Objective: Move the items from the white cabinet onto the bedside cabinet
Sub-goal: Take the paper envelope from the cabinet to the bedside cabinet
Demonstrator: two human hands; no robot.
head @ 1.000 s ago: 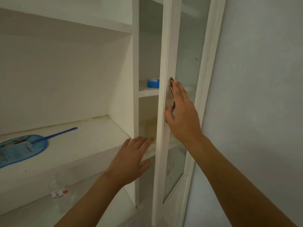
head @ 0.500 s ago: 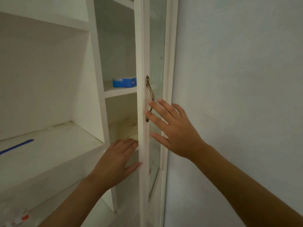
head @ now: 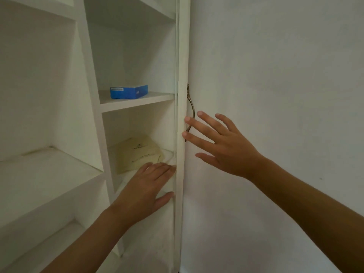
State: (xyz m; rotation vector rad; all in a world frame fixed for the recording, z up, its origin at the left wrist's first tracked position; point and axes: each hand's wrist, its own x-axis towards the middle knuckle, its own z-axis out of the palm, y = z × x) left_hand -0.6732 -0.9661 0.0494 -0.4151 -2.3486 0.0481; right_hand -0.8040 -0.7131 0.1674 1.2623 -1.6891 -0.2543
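Observation:
The white cabinet (head: 92,79) stands in front of me with its narrow door (head: 180,75) swung wide, seen edge-on. A blue box (head: 128,92) lies on the upper shelf of the right-hand compartment. On the shelf below rests a pale yellow box (head: 136,152). My left hand (head: 146,186) is open, fingers flat at the front of that lower shelf, just short of the yellow box, thumb near the door edge. My right hand (head: 222,144) is open with spread fingers, its fingertips against the door edge beside the metal handle (head: 191,109).
A plain white wall (head: 275,95) fills the right half of the view behind the open door. To the left is a wide cabinet shelf (head: 39,174) with a lower shelf under it.
The door has swung fully open, now edge-on. My right hand came off the handle and spread. The view shifted right, so the yellow box shows and the blue-handled item left the view.

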